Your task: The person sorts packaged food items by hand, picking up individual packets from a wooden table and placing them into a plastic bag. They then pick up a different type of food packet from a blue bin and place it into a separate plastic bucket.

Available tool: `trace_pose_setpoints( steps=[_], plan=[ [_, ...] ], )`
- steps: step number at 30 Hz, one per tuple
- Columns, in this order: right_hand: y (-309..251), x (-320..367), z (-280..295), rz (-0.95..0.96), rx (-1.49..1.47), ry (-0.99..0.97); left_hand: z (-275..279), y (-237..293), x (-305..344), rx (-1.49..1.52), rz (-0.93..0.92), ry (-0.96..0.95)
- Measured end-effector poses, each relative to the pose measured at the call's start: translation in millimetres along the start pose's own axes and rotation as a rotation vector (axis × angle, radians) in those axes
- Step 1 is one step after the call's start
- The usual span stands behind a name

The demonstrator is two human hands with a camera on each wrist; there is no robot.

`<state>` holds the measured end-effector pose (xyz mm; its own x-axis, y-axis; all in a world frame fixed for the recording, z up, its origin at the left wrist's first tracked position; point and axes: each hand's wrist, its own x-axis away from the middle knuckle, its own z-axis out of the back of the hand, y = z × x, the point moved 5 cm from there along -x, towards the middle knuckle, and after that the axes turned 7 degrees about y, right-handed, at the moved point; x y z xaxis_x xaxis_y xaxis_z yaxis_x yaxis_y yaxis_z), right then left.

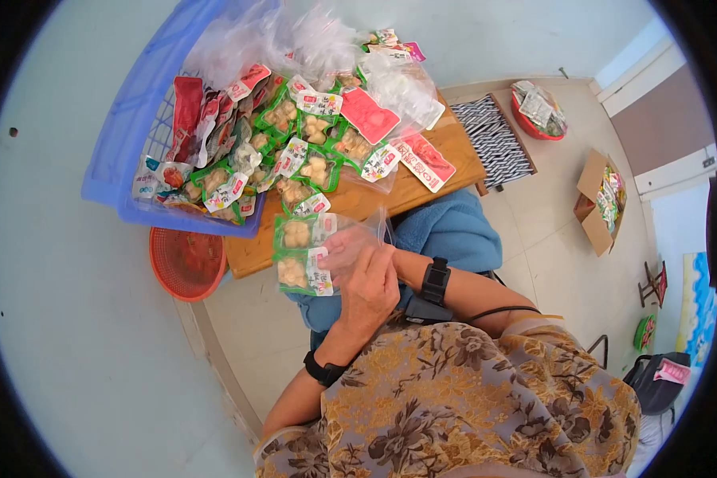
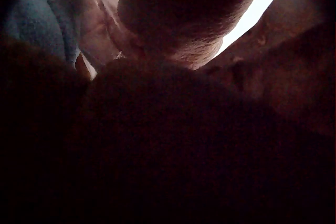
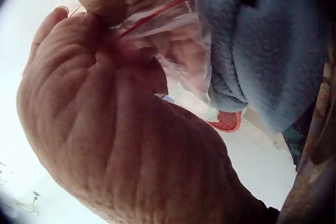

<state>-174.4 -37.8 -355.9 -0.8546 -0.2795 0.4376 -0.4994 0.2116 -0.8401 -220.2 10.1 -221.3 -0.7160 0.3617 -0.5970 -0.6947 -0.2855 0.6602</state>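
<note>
Two green-edged snack packs with pale round pieces and white labels lie side by side in the air, off the table's near edge. Clear plastic of a zip bag overlaps their right side; its red zip line shows in the right wrist view. My left hand pinches the bag's edge near the mouth, with its back and knuckles large in the right wrist view. Through the plastic, my right hand reaches to the packs' labels; I cannot tell whether its fingers grip them. The left wrist view is mostly dark.
A wooden table bears a blue basket, a heap of snack packs, red packets and clear bags. Below are an orange basket and a blue towel. A cardboard box stands right.
</note>
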Motion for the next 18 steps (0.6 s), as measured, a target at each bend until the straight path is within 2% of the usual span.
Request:
trace_pose_setpoints(
  steps=[2,4,7,10,14,16,17,18],
  plan=[
    [-2,2,-3,-0.04,-0.037,0.042,0,1,0,-0.014,-0.017,-0.011],
    [-1,2,-1,-0.008,0.106,0.147,-1,-2,2,0.003,0.008,-0.015],
    [-4,-1,-1,0.098,0.212,0.174,-1,-3,2,0.002,-0.008,-0.011],
    [-13,2,-1,0.102,0.33,0.161,-1,-6,4,0.031,0.024,-0.006],
    [1,2,8,0.108,0.272,0.202,0,-7,5,-0.018,0.018,-0.015],
    [-5,14,22,0.5,0.052,0.193,2,-9,5,0.009,0.05,0.03],
    [-3,25,30,0.499,0.053,0.193,3,-7,4,0.01,0.05,0.03],
    [-16,45,34,0.509,0.254,0.231,4,-6,3,0.017,0.079,0.025]
  ],
)
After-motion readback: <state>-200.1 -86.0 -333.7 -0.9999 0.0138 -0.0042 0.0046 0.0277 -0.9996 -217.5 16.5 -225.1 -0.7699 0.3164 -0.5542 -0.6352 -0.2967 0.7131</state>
